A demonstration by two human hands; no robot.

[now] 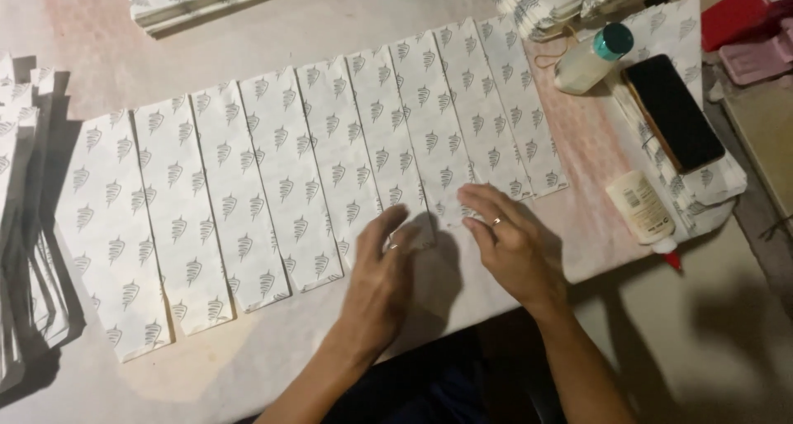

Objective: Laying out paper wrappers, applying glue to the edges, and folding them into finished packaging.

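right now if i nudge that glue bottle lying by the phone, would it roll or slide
The glue bottle with the red nozzle lies on its side near the table edge, so it would probably roll rather than slide. Its round plastic body looks light, so a small push may move it. It might run towards the smartphone or off the edge.

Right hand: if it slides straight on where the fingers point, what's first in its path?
The right hand points up-left and already rests on a printed paper strip; straight on, it likely only crosses more of that overlapping row.

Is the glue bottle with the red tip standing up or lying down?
Lying down: the glue bottle rests on its side on the table edge, red tip pointing toward the person.
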